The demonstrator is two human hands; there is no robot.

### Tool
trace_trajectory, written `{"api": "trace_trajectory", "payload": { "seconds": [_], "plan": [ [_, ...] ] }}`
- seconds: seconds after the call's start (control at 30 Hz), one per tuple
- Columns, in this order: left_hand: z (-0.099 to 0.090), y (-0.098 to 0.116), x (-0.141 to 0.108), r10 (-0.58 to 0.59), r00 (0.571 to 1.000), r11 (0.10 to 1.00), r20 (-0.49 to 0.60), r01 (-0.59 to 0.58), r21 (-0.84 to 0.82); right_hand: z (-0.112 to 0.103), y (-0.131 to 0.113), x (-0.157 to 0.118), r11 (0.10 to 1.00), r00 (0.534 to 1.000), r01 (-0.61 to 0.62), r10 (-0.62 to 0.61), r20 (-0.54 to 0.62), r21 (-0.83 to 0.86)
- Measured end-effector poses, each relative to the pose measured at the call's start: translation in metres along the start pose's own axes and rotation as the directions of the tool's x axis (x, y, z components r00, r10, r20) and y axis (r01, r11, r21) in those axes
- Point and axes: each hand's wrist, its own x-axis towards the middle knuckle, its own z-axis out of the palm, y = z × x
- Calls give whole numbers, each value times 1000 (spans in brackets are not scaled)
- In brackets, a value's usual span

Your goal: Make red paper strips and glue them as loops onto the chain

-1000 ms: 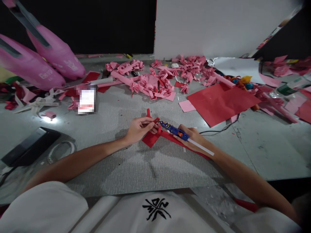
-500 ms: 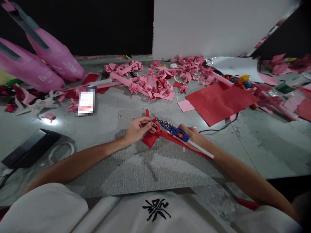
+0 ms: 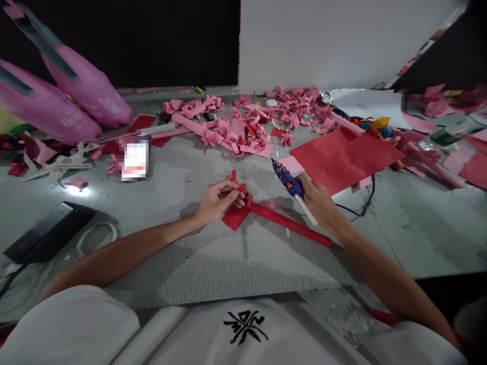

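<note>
Between the thumb and fingers of my left hand (image 3: 218, 203) is pinched a red paper strip (image 3: 242, 187). Just under that hand lies a red paper square (image 3: 235, 217), partly covered by the fingers. From there a long red paper roll (image 3: 291, 223) slants down to the right across the table. My right hand (image 3: 315, 196) is wrapped around a blue hot glue gun (image 3: 288, 181), its nozzle pointing up and left, apart from the red paper. A white glue stick (image 3: 306, 210) sticks out of the gun's rear.
Pink paper flowers and scraps (image 3: 236, 132) are heaped along the back. A large red sheet (image 3: 346, 159) lies at right, near the gun's black cable (image 3: 353, 213). On the left are a blurred phone (image 3: 135, 159), a black box (image 3: 49, 230) and pink bottles (image 3: 102, 96).
My right hand has drawn the glue gun away from the red strip, up and to the right, uncovering the red roll. My left hand has barely moved and keeps its pinch.
</note>
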Motion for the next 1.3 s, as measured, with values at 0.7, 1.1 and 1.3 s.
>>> {"api": "trace_trajectory", "payload": {
  "seconds": [0.7, 1.1, 1.3],
  "plan": [
    [-7, -4, -9, 58, 974, 998, 221, -49, -46, -37, 2, 49, 882, 985, -133, 65, 161, 453],
    [-5, 3, 4, 36, 977, 992, 212, -9, -129, 24, -78, 99, 73, 823, -550, 220, 525, 832],
    [-2, 3, 3, 11, 970, 997, 241, 6, -71, 27, -86, 93, 138, 869, -469, 248, 428, 873]
  ]
}}
